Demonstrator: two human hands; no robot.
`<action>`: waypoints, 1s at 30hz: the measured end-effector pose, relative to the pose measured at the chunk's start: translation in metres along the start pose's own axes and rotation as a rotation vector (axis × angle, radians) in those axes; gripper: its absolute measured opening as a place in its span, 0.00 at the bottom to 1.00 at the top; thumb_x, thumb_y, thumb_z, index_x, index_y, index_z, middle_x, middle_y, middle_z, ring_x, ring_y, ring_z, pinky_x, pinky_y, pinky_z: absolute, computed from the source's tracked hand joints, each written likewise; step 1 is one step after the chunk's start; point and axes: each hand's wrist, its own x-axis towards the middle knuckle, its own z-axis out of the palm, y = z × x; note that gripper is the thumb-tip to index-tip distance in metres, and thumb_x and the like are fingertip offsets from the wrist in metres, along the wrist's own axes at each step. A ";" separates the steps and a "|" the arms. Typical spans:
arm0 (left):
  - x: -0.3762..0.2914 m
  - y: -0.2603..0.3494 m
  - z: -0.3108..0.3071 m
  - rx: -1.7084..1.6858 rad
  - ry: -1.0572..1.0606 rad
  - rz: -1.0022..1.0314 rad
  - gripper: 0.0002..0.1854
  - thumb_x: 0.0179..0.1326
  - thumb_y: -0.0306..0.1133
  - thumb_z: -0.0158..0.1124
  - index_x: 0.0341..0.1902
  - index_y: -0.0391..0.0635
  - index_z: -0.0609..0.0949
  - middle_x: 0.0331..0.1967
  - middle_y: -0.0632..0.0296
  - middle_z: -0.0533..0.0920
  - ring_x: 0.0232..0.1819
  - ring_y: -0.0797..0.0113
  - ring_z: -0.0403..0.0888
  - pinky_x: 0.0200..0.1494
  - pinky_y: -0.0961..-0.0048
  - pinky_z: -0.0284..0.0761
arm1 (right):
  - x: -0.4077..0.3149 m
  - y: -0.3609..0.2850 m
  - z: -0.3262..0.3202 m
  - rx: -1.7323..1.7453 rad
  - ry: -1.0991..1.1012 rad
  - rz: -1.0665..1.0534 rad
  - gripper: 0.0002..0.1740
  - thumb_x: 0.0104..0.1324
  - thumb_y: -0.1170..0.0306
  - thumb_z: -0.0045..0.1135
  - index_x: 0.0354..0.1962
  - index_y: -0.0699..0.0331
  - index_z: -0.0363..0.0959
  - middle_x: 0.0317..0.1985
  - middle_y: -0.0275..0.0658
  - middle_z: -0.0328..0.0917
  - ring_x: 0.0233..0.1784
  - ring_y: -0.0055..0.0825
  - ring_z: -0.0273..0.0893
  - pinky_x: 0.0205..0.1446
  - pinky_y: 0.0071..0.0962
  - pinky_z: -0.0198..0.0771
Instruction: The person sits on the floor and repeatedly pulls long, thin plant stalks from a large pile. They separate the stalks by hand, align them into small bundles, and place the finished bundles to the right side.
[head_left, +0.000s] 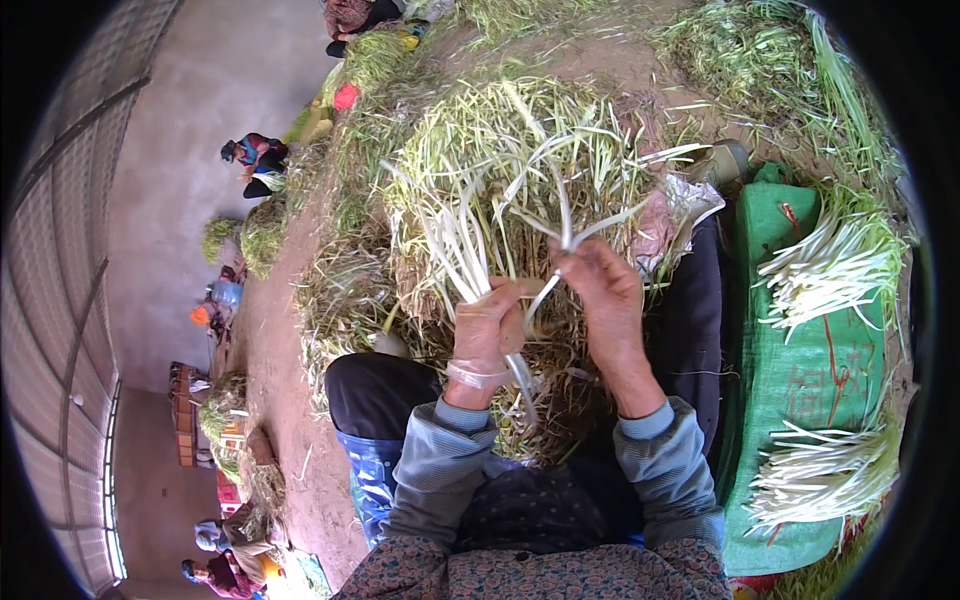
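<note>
My left hand (489, 324), in a thin see-through glove, grips a bunch of long white leafy stems (463, 259), perhaps garlic shoots. Their pale ends fan up past the fingers. Beside it, my right hand (606, 296) pinches a single shoot (565, 214) whose leaves spread out above the fingertips. Some strands between the hands are blurred. Both hands are over a large heap of yellow-green leaves and dry roots (517, 142), in front of my knees.
On my right lies a green woven sack (795, 375) bearing writing. An upper bundle of white stems (817, 274) and a lower bundle (821, 476) rest on it. More greens (750, 67) cover the far ground. Several people sit farther off, one person (259, 157) by the wall.
</note>
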 end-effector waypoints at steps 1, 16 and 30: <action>-0.001 -0.002 -0.011 -0.033 -0.026 0.024 0.06 0.59 0.27 0.57 0.35 0.37 0.79 0.22 0.64 0.79 0.14 0.83 0.68 0.12 0.86 0.63 | 0.000 -0.008 -0.001 0.023 0.010 0.017 0.04 0.60 0.74 0.54 0.29 0.66 0.71 0.33 0.33 0.77 0.28 0.14 0.71 0.32 0.16 0.66; -0.015 0.022 -0.141 -0.028 0.133 0.351 0.21 0.60 0.42 0.56 0.51 0.40 0.76 0.30 0.60 0.83 0.16 0.80 0.71 0.17 0.85 0.67 | 0.047 0.011 0.087 -0.063 0.007 -0.114 0.05 0.59 0.72 0.57 0.34 0.64 0.74 0.38 0.45 0.78 0.26 0.26 0.79 0.19 0.18 0.72; -0.007 0.023 -0.194 -0.380 -0.112 0.072 0.20 0.63 0.37 0.53 0.52 0.34 0.74 0.31 0.57 0.83 0.13 0.80 0.73 0.15 0.88 0.65 | -0.024 0.125 0.079 -0.780 -0.681 0.315 0.14 0.66 0.64 0.49 0.36 0.69 0.73 0.28 0.33 0.74 0.31 0.21 0.70 0.37 0.24 0.67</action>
